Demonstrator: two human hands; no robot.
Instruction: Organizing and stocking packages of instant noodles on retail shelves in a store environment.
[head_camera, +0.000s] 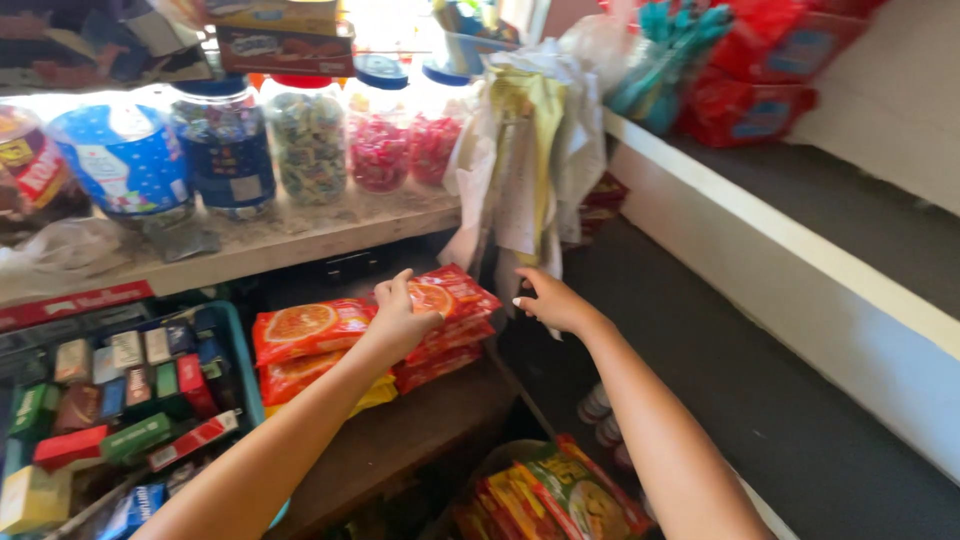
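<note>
Lying nearest the camera at about 6 o'clock, a bundle of yellow and red noodle packets (560, 495) sits low on the dark floor (760, 390). At 8 o'clock a blue crate (243, 370) holds rows of small coloured boxes, green, red and yellow, standing on edge. Both forearms reach up from the bottom edge toward the middle of the view.

The person's left hand (400, 315) rests palm-down on top of a stack of red snack packets (455, 330), fingers curled over the far edge of the topmost one, pressing or gripping it; whether it is lifted cannot be told. That stack lies on a low brown shelf (420, 430) near the centre, and just beside it at 9 o'clock of the hand is a second stack of orange packets (305, 345) printed with a round orange slice, over a yellow packet.

The right hand (550, 300) is at 3 o'clock of the red stack, just beside its right end, loosely closed with the fingertips bent inward; whether it touches the packets or the hanging papers behind it cannot be told.

Farther off, at 12 o'clock, a sheaf of white and yellow papers and bags (530, 170) hangs from the upper counter (300, 240). Along that counter, from 10 to 12 o'clock, stand clear jars of sweets (310, 145) with blue lids. At 2 o'clock a white ledge (760, 215) runs away, with red packages (745, 105) on it.
</note>
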